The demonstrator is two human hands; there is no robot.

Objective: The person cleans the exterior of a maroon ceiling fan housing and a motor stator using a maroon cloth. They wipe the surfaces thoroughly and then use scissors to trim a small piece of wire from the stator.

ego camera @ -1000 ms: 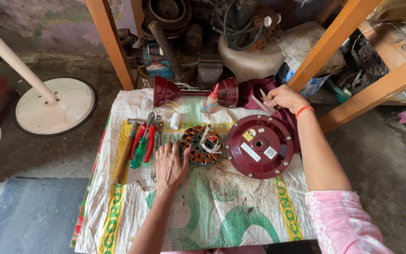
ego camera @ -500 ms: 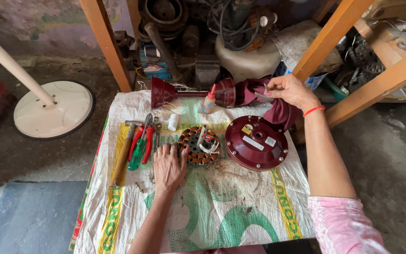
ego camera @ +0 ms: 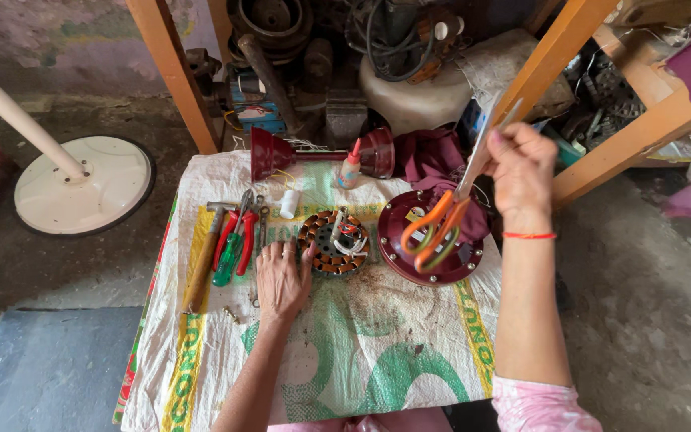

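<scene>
**Scissors raised in the right hand over the fan parts**

The scissors [ego camera: 449, 210], with orange and green loop handles, hang in the air above the far right part of the woven sack [ego camera: 361, 352] that carries the work. Their long axis runs steeply from the handles, low and toward the middle of the sack, up to the blades, which point away toward the far right corner and the wooden frame leg [ego camera: 557, 52]. The right hand [ego camera: 521, 164] is closed around the blades near the pivot, so the handles dangle free below it, just above the dark red round motor cover [ego camera: 421, 256].

The left hand [ego camera: 281, 276] lies flat and open on the sack near its middle, fingers spread, its fingertips touching the near left edge of the copper-wound stator [ego camera: 333, 240]. It holds nothing. The stator sits just left of the motor cover, so the scissors lie to the right of the left hand, with the stator between them; the right hand is by far the nearer.

Along the left edge of the sack lie a hammer [ego camera: 205, 252], red-handled pliers [ego camera: 237, 232] and a green-handled screwdriver [ego camera: 225, 260], side by side, pointing toward the far edge. At the far edge stand a small white bottle [ego camera: 289, 204], a glue bottle with a red tip [ego camera: 350, 168] and a dark red shaft housing [ego camera: 317, 154]. A white fan base [ego camera: 81, 188] rests on the floor to the left.
</scene>
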